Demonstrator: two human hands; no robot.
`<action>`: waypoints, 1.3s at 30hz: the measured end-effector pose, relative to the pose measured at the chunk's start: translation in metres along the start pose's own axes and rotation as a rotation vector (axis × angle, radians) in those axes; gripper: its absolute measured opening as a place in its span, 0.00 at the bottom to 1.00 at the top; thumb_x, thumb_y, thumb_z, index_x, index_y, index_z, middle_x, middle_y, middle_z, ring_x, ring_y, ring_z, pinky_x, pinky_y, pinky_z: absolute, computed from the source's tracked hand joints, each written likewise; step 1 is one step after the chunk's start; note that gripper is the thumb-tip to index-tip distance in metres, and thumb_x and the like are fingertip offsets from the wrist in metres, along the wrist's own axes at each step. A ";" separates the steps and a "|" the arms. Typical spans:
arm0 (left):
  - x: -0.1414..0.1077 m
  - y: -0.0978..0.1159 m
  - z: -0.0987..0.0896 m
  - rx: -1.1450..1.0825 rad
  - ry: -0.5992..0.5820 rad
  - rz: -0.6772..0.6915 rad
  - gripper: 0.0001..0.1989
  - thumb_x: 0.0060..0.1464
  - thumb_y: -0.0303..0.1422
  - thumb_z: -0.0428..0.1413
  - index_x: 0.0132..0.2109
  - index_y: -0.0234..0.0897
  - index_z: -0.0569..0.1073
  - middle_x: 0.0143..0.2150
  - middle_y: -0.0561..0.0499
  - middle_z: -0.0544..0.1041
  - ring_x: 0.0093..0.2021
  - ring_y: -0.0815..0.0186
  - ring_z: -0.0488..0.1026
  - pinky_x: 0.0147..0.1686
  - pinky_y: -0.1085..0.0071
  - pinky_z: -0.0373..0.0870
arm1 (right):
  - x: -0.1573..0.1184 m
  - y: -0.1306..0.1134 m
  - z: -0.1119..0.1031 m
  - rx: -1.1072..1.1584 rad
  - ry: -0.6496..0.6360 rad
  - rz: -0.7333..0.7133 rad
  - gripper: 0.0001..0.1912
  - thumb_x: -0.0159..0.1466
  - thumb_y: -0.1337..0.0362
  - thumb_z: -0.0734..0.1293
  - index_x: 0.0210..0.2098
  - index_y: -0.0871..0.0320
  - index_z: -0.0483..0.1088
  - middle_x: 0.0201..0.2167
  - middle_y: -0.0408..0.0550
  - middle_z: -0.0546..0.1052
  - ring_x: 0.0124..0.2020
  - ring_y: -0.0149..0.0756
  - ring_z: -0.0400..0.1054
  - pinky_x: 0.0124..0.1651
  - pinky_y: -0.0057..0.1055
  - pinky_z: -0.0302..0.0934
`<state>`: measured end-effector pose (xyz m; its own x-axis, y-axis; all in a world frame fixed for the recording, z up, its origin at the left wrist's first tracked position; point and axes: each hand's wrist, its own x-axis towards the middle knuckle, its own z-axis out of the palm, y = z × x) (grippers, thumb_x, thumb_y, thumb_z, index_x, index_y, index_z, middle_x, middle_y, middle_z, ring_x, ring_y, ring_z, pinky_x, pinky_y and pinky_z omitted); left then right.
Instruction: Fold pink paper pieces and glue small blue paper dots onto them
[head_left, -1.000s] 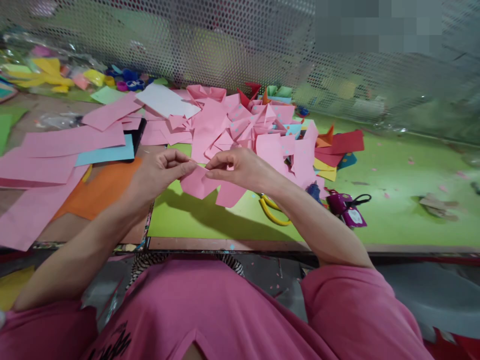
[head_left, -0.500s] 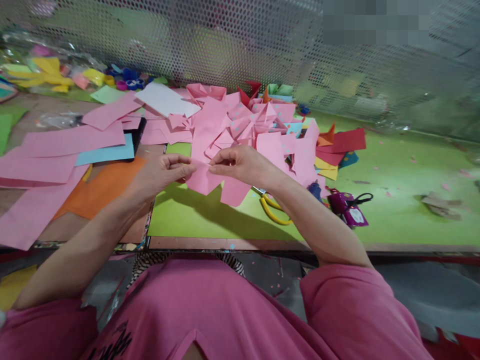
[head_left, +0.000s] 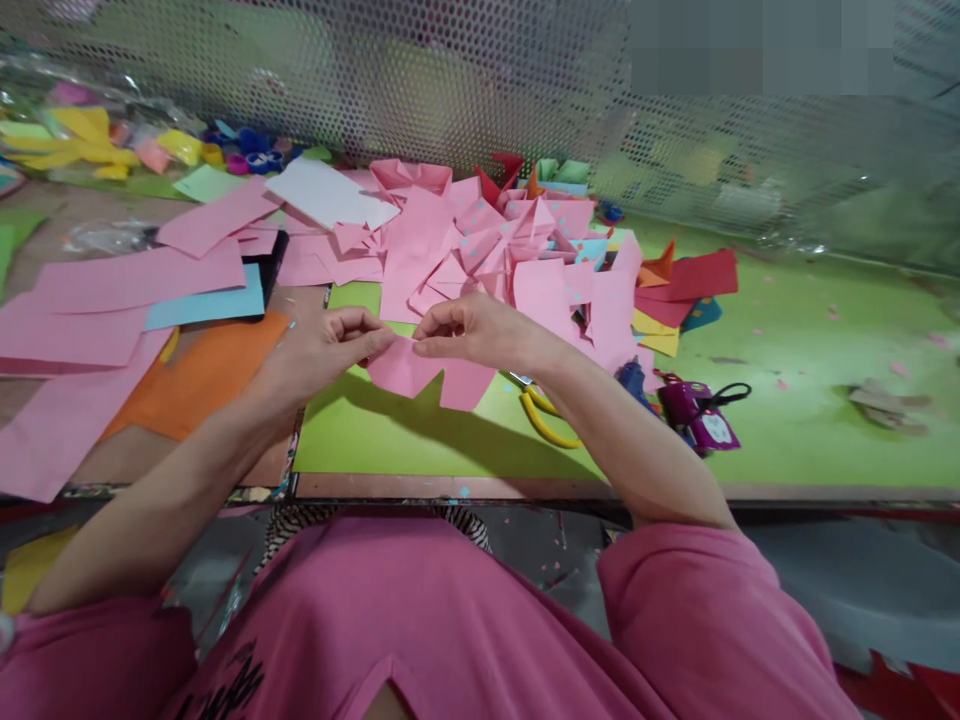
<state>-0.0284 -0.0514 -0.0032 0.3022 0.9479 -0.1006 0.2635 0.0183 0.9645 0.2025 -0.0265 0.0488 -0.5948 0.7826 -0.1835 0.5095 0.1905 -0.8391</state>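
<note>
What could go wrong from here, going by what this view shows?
The notched pink paper, pinched by the left hand and right hand, could tear at its notch if pulled unevenly.

The right forearm appears close to the yellow-handled tool, so it might nudge it.

The loose pink pieces just beyond the hands match its colour; it could get mixed in.

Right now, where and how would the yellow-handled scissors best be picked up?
Probably by the near curve of the scissors' yellow handle, coming from the table's front edge: that curve bows toward the person, uncovered, while the right forearm hides part of the far side.
</note>
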 end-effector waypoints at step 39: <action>0.012 -0.012 -0.003 -0.419 0.162 -0.208 0.17 0.43 0.42 0.71 0.33 0.38 0.75 0.34 0.51 0.81 0.32 0.68 0.76 0.38 0.67 0.78 | -0.001 0.024 -0.017 -0.057 0.586 -0.135 0.23 0.62 0.48 0.71 0.50 0.56 0.75 0.48 0.49 0.78 0.48 0.36 0.69 0.50 0.33 0.60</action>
<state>-0.0311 -0.0397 -0.0155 0.1268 0.9472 -0.2944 -0.0978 0.3073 0.9466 0.2264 -0.0127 0.0377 -0.2229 0.9425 0.2490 0.4958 0.3296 -0.8035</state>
